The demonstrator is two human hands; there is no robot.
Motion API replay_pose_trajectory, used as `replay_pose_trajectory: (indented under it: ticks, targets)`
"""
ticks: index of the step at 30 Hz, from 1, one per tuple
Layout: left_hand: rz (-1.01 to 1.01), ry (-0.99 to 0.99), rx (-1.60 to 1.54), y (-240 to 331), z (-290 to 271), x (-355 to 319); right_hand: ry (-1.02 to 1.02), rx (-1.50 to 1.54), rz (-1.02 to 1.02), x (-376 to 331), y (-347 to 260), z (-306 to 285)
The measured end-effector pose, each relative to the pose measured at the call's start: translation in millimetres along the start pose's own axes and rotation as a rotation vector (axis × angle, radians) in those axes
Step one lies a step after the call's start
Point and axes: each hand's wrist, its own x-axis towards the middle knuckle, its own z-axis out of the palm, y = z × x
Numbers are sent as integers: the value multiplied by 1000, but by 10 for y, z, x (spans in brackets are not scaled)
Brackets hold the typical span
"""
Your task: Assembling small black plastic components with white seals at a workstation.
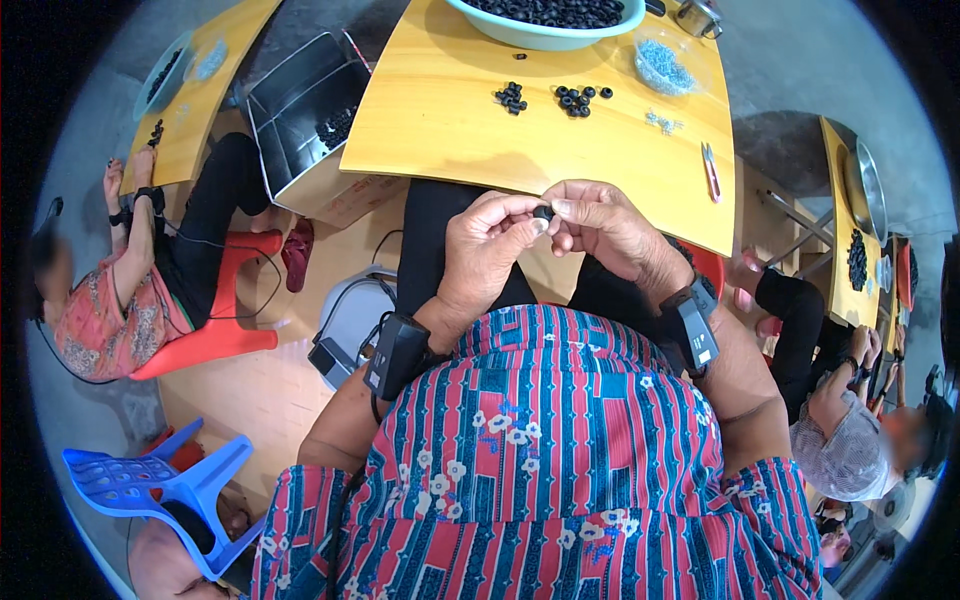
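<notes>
Just off the near edge of the yellow table, my two hands meet over my lap. My left hand pinches a small black ring-like piece between thumb and fingertips. From the other side, my right hand is closed with its thumb and forefinger against the same piece. Whether a smaller part is also in its pinch is hidden. Ahead on the tabletop lie two small groups of similar black pieces, and a single dark piece lies farther back.
A pale green basin full of black pieces stands at the back. Right of it are a clear bowl of small bluish parts, loose clear parts and red-handled snips. An open box stands left; co-workers sit on both sides.
</notes>
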Motion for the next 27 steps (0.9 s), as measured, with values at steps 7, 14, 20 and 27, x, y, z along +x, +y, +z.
replay_pose_trajectory:
  ticks: [7,14,20,27]
  targets:
    - [134,11,129,-18,-29,25,-46,22,2,-15,45,-22]
    - [142,15,147,-33,-22,16,-29,-76,-29,-26,66,50]
    - [74,-4,41,-15,29,17,-6,-376,-130,-60,67,67]
    - [209,-20,371,32,9,43,20,-484,-199,-76,112,58]
